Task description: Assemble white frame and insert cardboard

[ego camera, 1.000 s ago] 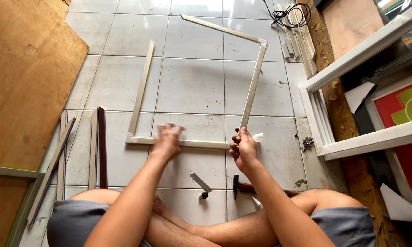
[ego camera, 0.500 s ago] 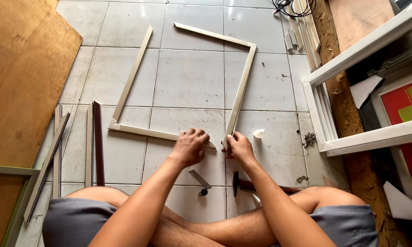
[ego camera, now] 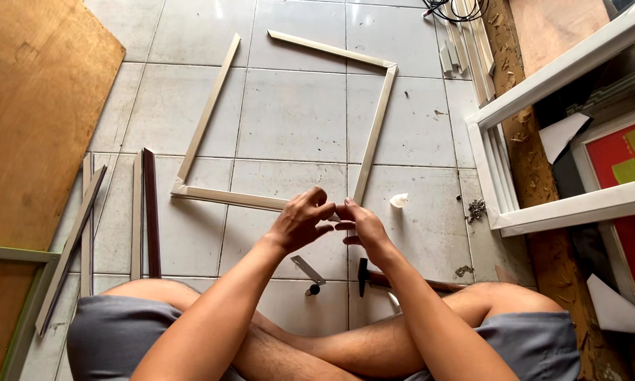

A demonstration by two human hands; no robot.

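A large sheet of plywood [ego camera: 35, 120] lay far to the left of the hands, flat on the tiled floor [ego camera: 296, 120]. Well off to the right of the right hand, white frames [ego camera: 543, 141] were stacked, and beyond them rested a framed picture [ego camera: 624, 183] of red ground with green shapes, rectangular and partly cut off by the edge of the view.

Ahead of both hands lay the pale wooden frame [ego camera: 212, 120], its four strips set in a rough square, open at the far left corner. Its near right corner sat just beneath the fingertips.

To the left of the left hand, several loose mouldings [ego camera: 137, 212] ran side by side, one of them dark brown.

The left hand [ego camera: 300, 222] and right hand [ego camera: 363, 226] met above that corner, fingertips touching, pinched together as if on something very small; what lay between them could not be made out.

Below the right hand, near the crossed legs, lay a hammer [ego camera: 374, 276]. Below the left hand sat a small flat metal strip [ego camera: 307, 269]. Right of the right hand were a small white cup-like piece [ego camera: 398, 200] and a cluster of small metal fasteners [ego camera: 477, 209].
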